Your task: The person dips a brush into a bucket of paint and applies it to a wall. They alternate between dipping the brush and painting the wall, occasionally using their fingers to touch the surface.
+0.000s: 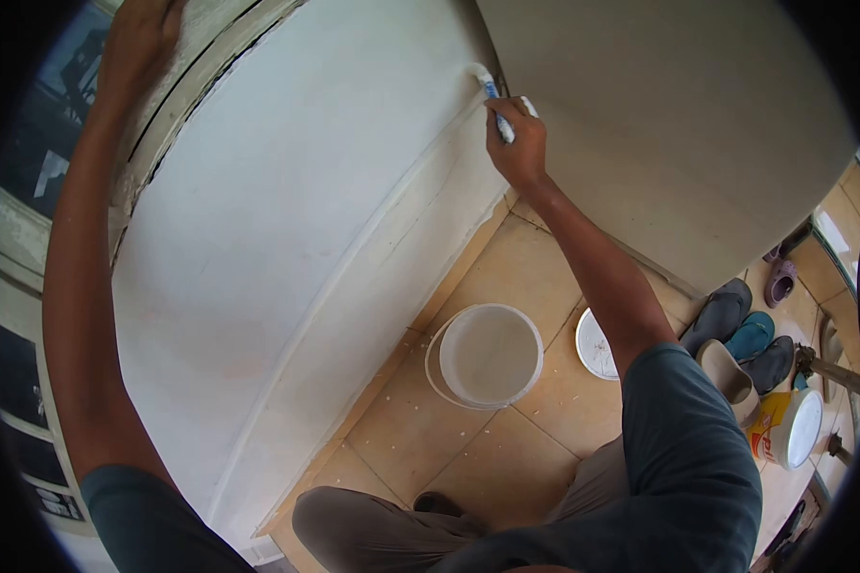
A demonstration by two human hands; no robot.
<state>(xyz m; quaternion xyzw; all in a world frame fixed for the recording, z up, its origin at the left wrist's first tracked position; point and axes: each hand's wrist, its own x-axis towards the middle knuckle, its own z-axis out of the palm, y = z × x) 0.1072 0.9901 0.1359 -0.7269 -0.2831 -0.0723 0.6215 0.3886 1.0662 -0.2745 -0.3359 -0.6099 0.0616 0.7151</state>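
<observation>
My right hand (519,141) is wrapped round the blue-and-white handle of a paintbrush (492,88). White covers its bristle end, which meets the white wall (258,210) close to the corner with the grey panel (659,124). A small white patch shows by my fingers; I cannot make out what it is. At the upper left my left hand (143,43) is raised to the window frame (196,91), its fingers partly cut off by the view's edge. On the tiles below stands a white bucket (530,358) with its wire handle down.
A round white lid (597,344) lies right of the bucket, partly behind my right arm. Several sandals (750,336) and a yellow-and-white tub (784,430) are at the right. White specks dot the tiled floor (430,420). A ledge runs along the wall's lower part.
</observation>
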